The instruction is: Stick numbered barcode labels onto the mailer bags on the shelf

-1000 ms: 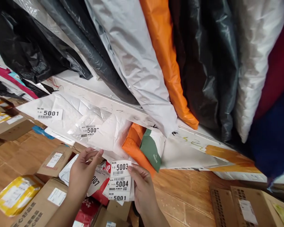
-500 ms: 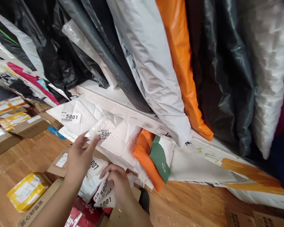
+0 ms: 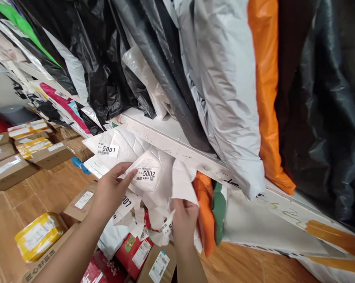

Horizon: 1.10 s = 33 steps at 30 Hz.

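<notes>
My left hand (image 3: pixel 111 190) has its fingers and thumb on the edge of a small white parcel labelled 5002 (image 3: pixel 154 173), which lies on the lower shelf. Beside it lies a larger white mailer labelled 5001 (image 3: pixel 118 143). My right hand (image 3: pixel 183 221) is closed on a strip of white number labels (image 3: pixel 167 228) and touches a white mailer (image 3: pixel 182 184) standing next to an orange parcel (image 3: pixel 205 212). A green and white parcel (image 3: pixel 219 210) stands right of the orange one.
The upper white shelf (image 3: pixel 177 137) carries leaning black, grey, white and orange mailer bags (image 3: pixel 266 98). On the wooden floor lie cardboard boxes (image 3: pixel 44 155), a yellow padded parcel (image 3: pixel 37 236), a red parcel (image 3: pixel 133 251) and a white bag marked 007 (image 3: pixel 126 202).
The view has swung left and closer to the shelf. My left hand has moved onto the 5002 parcel. My right hand has risen with the label strip to the white mailer beside the orange parcel.
</notes>
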Available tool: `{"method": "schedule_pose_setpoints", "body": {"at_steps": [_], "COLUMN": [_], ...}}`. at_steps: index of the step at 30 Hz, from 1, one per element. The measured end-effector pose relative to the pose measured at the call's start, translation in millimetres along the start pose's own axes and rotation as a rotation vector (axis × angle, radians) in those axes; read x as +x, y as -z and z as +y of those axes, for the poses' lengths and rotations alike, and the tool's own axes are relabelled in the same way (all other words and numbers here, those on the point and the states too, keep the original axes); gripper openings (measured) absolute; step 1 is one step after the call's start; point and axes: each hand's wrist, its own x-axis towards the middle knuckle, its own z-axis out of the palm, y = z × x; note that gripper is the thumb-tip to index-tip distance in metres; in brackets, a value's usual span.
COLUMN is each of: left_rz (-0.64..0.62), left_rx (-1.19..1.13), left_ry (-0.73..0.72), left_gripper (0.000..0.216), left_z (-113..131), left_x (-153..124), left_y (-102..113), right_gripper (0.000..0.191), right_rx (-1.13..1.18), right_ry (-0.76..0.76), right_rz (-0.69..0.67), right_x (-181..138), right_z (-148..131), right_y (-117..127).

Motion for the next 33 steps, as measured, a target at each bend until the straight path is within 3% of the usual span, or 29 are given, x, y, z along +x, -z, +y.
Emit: {"method": "schedule_pose_setpoints", "body": {"at_steps": [3, 5, 7, 11, 13, 17, 25, 29, 33], "left_rz": [0.016, -0.036, -0.113, -0.22, -0.261, -0.314, -0.237, -0.246, -0.266], "left_rx": [0.002, 0.011, -0.004, -0.13, -0.227, -0.231, 0.014, -0.077, -0.232], "left_ry": [0.022, 0.069, 0.102, 0.084, 0.088, 0.064, -0.162, -0.112, 0.03], "left_gripper": [0.055, 0.048, 0.038, 0.032, 0.033, 0.028, 0.024, 0.023, 0.022], "left_z": [0.3, 4.1, 9.2, 11.9, 7.6, 0.3, 10.0, 7.8, 4.9], "left_x": [-4.8, -10.9, -15.9, -11.7, -4.0, 6.5, -2.2, -1.9, 0.1], "left_y": [-1.0, -2.3, -3.6, -6.4, -8.0, -11.2, -17.3, -16.5, -15.6], "right_gripper": [0.033, 0.021, 0.022, 0.037, 0.039, 0.034, 0.019, 0.013, 0.012], "right_rx": [0.111, 0.136, 0.081, -0.147, -0.209, -0.308, -0.302, -0.264, -0.29], "right_ry": [0.127, 0.187, 0.165, 0.14, 0.174, 0.27, 0.304, 0.295, 0.286], "right_rz": [0.194, 0.238, 0.167, -0.149, -0.244, -0.215, -0.237, -0.257, -0.304], "right_x": [7.3, 10.7, 13.3, 17.2, 19.3, 26.6, 40.4, 40.8, 45.2], "right_z": [-8.0, -10.6, -10.5, -3.4, 1.1, 8.7, 18.0, 11.3, 3.7], "right_y": [5.6, 3.0, -3.0, -19.2, -26.6, -36.5, -38.6, -38.7, -38.2]}}
